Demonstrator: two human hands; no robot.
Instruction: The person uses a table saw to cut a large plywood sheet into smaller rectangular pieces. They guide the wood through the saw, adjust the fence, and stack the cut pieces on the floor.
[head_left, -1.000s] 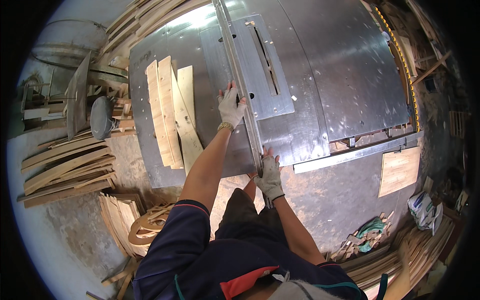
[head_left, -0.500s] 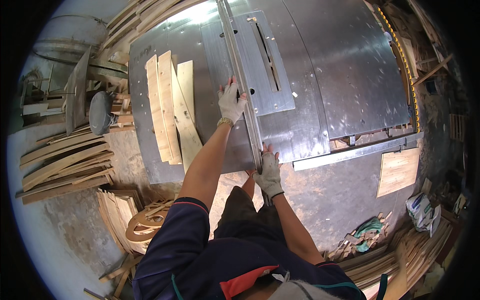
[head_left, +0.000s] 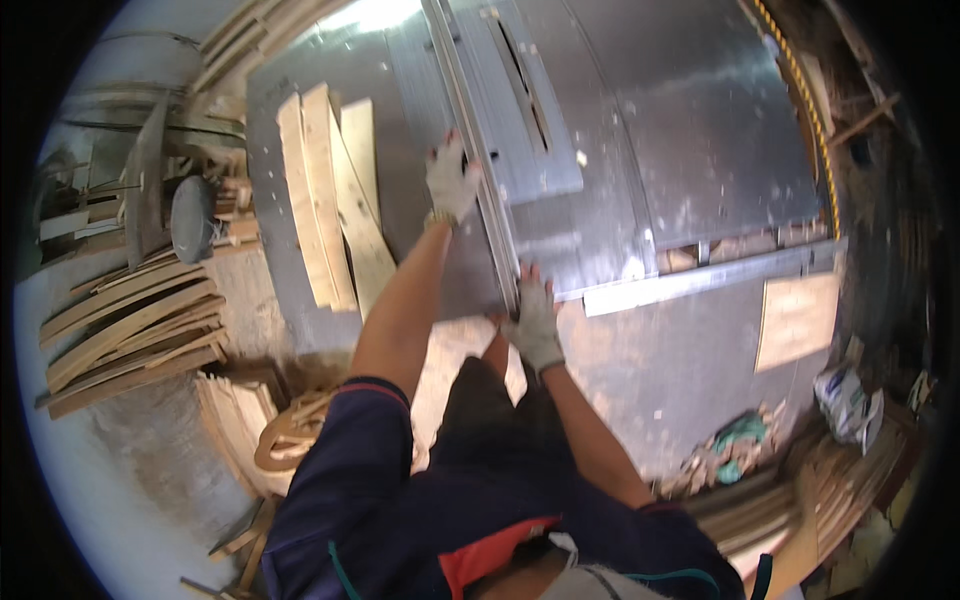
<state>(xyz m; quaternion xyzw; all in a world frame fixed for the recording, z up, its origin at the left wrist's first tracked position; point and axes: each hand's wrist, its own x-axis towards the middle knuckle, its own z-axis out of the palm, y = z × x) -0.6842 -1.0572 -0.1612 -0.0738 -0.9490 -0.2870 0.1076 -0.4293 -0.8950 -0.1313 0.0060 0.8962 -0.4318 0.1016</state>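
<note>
We are spreading the left hand (head_left: 453,185), the metal rail (head_left: 463,110) running just right of its fingers. We cannot tell whether the right hand (head_left: 537,325) is pinching the rail's near end.

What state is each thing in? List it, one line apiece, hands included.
Left hand: gloved, fingers extended, beside the rail.
Right hand: gloved, at the rail's near end; grip unclear.
Metal rail: lying across the tabletop.
Slot: open, dark inside.
Planks: loose, partly overlapping.
Curved boards: piled.
White sack: crumpled.
</note>
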